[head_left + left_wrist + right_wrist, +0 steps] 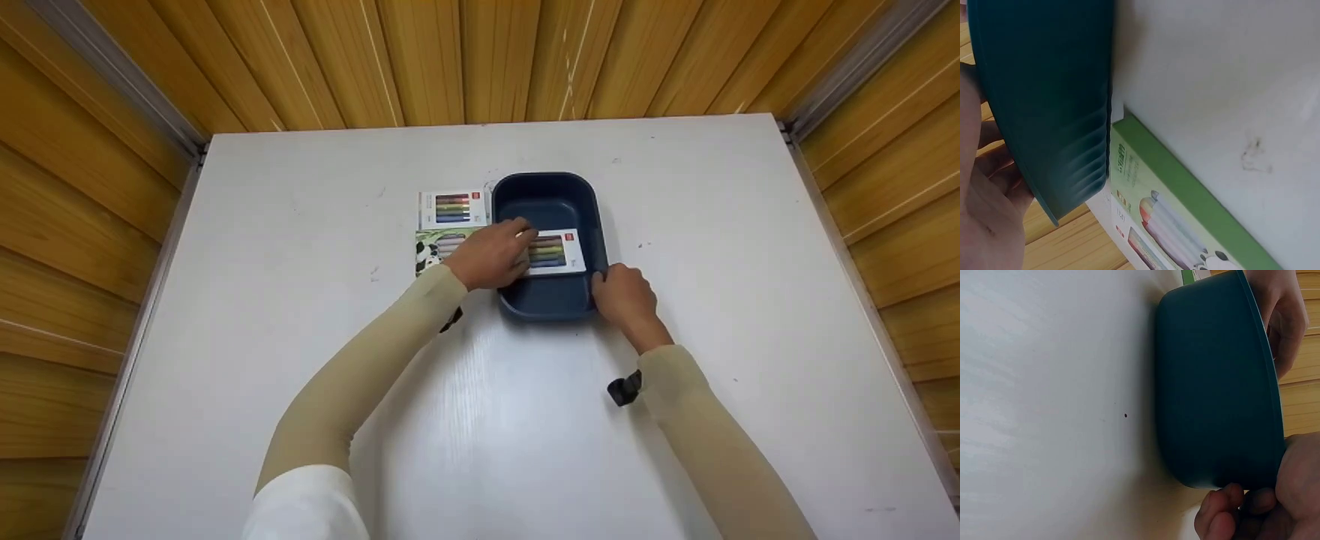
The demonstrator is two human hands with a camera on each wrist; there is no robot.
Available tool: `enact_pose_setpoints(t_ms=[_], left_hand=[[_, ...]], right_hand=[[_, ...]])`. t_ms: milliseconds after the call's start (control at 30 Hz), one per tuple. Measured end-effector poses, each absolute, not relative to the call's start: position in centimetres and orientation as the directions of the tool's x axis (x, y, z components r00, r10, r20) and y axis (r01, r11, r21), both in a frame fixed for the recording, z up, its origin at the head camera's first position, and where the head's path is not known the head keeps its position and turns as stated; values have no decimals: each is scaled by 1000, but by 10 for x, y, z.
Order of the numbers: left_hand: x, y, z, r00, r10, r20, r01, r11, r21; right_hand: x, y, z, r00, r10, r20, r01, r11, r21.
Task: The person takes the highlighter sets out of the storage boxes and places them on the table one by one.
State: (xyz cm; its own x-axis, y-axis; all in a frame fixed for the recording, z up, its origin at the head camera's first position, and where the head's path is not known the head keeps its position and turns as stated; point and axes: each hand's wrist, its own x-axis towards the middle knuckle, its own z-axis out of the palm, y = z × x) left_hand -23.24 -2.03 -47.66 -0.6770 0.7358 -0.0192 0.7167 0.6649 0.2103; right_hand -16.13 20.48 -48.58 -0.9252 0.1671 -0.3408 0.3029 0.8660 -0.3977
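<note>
A dark blue plastic bin (551, 300) sits on the table. Inside it lies a white crayon box (574, 259) printed with a row of coloured sticks. My left hand (491, 255) reaches over the bin's left rim and holds this box across its width, thumb and fingers on opposite edges; its left part is hidden under the hand. My right hand (626, 296) grips the bin's right rim near the front corner. In the right wrist view, the right fingers (1221, 517) curl under the rim against the outer wall.
Left of the bin, close against it, lie a similar white box (454, 208) and a green box with a panda picture (431, 255), partly covered by my left arm. The white table (300, 300) is walled by wood-patterned panels (420, 60) at the back and sides.
</note>
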Motion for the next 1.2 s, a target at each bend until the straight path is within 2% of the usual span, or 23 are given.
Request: enact_pose_setpoints(t_ms=[667,1200], left_hand=[[-233,-7,-479,-684,725,-78,701,684,202],[-234,3,-483,-698,711,-82,698,702,144]], right_hand=[[-161,206,-487,-929,162,-333,299,859,-416],[-160,206,-488,-936,167,-311,291,862,-414]])
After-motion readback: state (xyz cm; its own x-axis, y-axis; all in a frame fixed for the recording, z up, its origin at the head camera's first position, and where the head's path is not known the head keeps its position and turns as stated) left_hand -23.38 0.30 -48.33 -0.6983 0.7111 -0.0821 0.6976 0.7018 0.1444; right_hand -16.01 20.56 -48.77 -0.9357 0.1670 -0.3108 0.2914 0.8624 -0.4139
